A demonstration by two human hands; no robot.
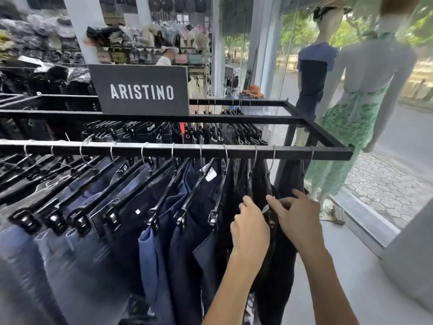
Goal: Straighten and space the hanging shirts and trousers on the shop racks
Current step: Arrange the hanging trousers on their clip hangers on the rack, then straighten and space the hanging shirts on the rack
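black trousers [276, 266] hang at the right end of the front rail [164, 147]. right hand [297, 219] pinches their top edge; left hand [249, 227] fingers curled into fabric alongside, can't tell grip

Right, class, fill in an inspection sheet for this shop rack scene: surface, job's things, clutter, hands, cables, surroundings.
Surface: black rack rail with trousers hanging from it on clip hangers.
Job's things: blue and dark trousers closely packed along the left; black trousers at the right end.
Clutter: nothing seen.
Hands: left hand curls into the black trousers; right hand pinches at their hanger clip.
Cables: nothing seen.
Surroundings: ARISTINO sign, two dressed mannequins by the window, stocked shelves behind.
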